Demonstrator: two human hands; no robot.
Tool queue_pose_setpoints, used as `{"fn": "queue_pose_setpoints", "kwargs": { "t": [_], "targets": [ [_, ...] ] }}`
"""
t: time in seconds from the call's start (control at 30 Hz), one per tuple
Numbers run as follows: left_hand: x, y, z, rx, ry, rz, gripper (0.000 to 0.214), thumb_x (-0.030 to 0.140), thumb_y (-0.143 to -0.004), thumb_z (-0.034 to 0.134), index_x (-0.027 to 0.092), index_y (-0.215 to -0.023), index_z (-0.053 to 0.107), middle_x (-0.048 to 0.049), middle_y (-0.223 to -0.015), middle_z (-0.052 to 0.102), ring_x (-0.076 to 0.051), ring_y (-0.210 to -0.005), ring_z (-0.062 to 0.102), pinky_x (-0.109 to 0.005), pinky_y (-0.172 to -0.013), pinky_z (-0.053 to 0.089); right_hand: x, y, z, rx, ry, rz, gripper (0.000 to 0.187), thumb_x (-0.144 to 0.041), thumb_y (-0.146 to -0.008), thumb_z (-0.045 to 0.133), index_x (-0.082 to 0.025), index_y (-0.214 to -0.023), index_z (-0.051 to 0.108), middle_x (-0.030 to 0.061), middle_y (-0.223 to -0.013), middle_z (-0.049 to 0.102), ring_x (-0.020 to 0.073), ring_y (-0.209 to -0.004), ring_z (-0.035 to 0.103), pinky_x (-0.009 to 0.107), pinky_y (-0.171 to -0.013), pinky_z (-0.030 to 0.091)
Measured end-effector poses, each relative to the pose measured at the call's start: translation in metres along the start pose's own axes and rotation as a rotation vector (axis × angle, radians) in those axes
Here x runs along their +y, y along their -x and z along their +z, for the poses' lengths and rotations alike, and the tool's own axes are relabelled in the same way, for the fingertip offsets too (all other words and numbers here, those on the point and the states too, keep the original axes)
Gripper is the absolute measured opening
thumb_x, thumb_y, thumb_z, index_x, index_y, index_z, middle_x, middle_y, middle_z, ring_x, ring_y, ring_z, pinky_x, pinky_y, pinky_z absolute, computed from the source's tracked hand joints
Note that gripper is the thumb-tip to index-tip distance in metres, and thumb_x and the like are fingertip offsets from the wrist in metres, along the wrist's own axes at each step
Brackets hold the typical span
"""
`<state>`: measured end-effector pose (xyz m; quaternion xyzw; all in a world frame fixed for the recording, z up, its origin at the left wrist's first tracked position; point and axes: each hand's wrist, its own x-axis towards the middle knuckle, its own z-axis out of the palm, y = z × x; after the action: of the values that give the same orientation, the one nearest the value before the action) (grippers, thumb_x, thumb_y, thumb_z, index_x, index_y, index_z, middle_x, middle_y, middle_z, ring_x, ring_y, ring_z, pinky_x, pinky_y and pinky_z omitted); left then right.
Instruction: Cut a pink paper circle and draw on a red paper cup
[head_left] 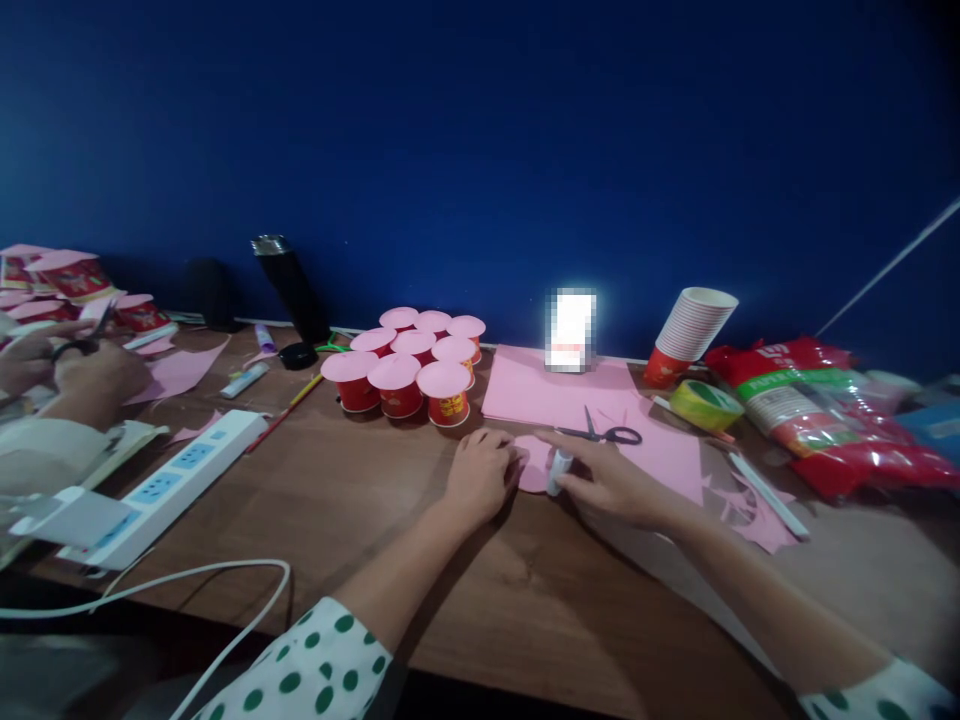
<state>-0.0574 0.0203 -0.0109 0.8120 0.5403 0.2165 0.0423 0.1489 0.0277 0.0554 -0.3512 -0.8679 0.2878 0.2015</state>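
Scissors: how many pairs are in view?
2: one pair lies on pink paper beyond the right hand; a co-worker's hand at far left holds the other pair.

Tabletop [337, 520]: brown, wood-grained. Directly on it: 9 red cups [401, 404] capped with pink discs [394, 371], 1 white power strip [172, 490], 1 black bottle [294, 295], pink sheets [525, 388], 1 red plastic package [832, 478].
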Motion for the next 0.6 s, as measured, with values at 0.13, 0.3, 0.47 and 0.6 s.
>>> {"fn": "queue_pose_setpoints", "kwargs": {
  "t": [0.13, 0.3, 0.47, 0.6],
  "targets": [
    [0.0, 0.0, 0.002, 0.026, 0.005, -0.012, 0.027, 0.035, -0.092, 0.046, 0.029, -0.102, 0.07, -0.0029, -0.113, 0.063, -0.022, -0.105, 0.051, -0.038, -0.09, 0.04, -0.002, 0.004, -0.01, 0.061, -0.061, 0.189, 0.055, -0.017, -0.083, 0.051, -0.017, -0.138, 0.046, 0.0055, -0.103, 0.071, 0.0202, -0.086, 0.067, 0.033, -0.079, 0.054],
    [0.001, 0.001, 0.002, 0.025, -0.003, -0.016, 0.026, 0.034, -0.091, 0.047, 0.03, -0.104, 0.069, -0.0037, -0.113, 0.063, -0.023, -0.103, 0.051, -0.039, -0.089, 0.04, 0.003, -0.003, 0.005, 0.151, -0.066, 0.183, 0.053, -0.018, -0.084, 0.05, -0.014, -0.137, 0.046, 0.009, -0.109, 0.069, 0.0209, -0.093, 0.067, 0.036, -0.087, 0.052],
    [0.0, 0.001, 0.0, 0.02, -0.009, 0.002, 0.026, 0.033, -0.091, 0.047, 0.028, -0.104, 0.069, -0.0039, -0.114, 0.062, -0.023, -0.104, 0.05, -0.039, -0.089, 0.041, 0.007, -0.006, 0.019, 0.133, 0.002, 0.056, 0.053, -0.015, -0.083, 0.052, -0.017, -0.136, 0.05, 0.0114, -0.124, 0.063, 0.0245, -0.111, 0.061, 0.041, -0.097, 0.046],
    [-0.001, 0.001, 0.002, 0.022, -0.016, 0.001, 0.024, 0.03, -0.09, 0.049, 0.028, -0.103, 0.068, -0.0025, -0.116, 0.062, -0.023, -0.105, 0.05, -0.039, -0.089, 0.04, 0.008, -0.003, 0.021, 0.14, 0.029, -0.018, 0.054, -0.013, -0.082, 0.052, -0.022, -0.135, 0.05, 0.0095, -0.131, 0.059, 0.0245, -0.118, 0.056, 0.043, -0.101, 0.044]
  ]
}}
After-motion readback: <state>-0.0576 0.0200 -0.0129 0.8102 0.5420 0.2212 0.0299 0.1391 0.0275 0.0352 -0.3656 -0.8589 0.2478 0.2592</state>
